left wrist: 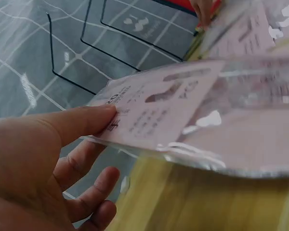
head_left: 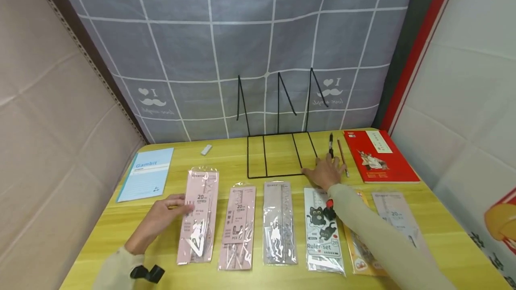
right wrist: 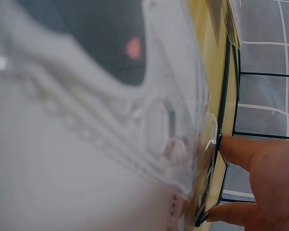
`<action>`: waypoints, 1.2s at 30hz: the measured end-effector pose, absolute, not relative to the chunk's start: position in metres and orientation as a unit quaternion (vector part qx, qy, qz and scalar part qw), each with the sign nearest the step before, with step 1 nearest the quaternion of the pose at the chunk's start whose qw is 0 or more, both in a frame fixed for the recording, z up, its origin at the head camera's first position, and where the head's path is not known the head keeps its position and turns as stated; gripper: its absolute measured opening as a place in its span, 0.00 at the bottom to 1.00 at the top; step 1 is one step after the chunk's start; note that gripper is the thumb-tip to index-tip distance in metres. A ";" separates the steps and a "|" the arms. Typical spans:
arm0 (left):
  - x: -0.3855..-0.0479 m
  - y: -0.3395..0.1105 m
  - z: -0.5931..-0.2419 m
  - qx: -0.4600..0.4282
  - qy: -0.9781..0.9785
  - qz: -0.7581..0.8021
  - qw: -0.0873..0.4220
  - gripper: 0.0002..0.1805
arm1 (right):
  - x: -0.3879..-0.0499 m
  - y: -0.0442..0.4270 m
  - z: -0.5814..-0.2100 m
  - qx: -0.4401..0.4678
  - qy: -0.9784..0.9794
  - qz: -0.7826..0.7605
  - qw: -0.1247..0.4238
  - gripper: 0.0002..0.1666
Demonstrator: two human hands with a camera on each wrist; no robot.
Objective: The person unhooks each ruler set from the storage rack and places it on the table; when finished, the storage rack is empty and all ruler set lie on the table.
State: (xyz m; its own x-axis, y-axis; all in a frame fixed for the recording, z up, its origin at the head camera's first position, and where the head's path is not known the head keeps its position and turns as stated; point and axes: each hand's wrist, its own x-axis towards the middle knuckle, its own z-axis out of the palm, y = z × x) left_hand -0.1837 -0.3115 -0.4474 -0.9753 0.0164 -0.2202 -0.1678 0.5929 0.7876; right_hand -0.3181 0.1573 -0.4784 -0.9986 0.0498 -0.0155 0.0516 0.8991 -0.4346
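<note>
My left hand (head_left: 167, 214) pinches the left edge of a pink ruler-set packet (head_left: 201, 216) between thumb and fingers. In the left wrist view the thumb lies on top of this clear-wrapped packet (left wrist: 159, 110), with the lower fingers beneath and apart from it. Farther right, my right hand (head_left: 325, 172) reaches over the table with spread fingers. Its thumb is at the front right corner of a black wire rack (head_left: 278, 176), and its fingertips are by a black pen (head_left: 331, 142). A pencil (head_left: 342, 155) lies just right of the hand. A blurred packet (right wrist: 154, 130) covers much of the right wrist view.
More packets lie in a row: a pink one (head_left: 238, 227), a grey one (head_left: 279, 223), a cat-printed one (head_left: 322, 232), and others partly under the right sleeve. A blue notebook (head_left: 145, 173), an eraser (head_left: 206, 150) and a red book (head_left: 379, 164) lie farther back.
</note>
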 end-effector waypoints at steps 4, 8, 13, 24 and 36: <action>-0.188 -0.318 -0.466 -0.018 0.915 0.398 0.067 0.24 | -0.319 0.157 -0.480 0.026 0.976 -0.216 0.001 0.49; -0.190 -0.317 -0.472 -0.014 0.933 0.356 0.044 0.28 | -0.317 0.155 -0.478 0.027 0.976 -0.218 -0.001 0.48; -0.189 -0.313 -0.474 -0.023 0.948 0.318 0.019 0.25 | -0.316 0.154 -0.477 0.023 0.975 -0.221 -0.004 0.48; -0.187 -0.313 -0.485 -0.041 0.958 0.283 -0.004 0.21 | -0.318 0.152 -0.478 0.025 0.973 -0.230 -0.007 0.48; -0.190 -0.315 -0.483 -0.062 0.963 0.262 0.015 0.24 | -0.317 0.154 -0.478 0.020 0.973 -0.232 0.001 0.48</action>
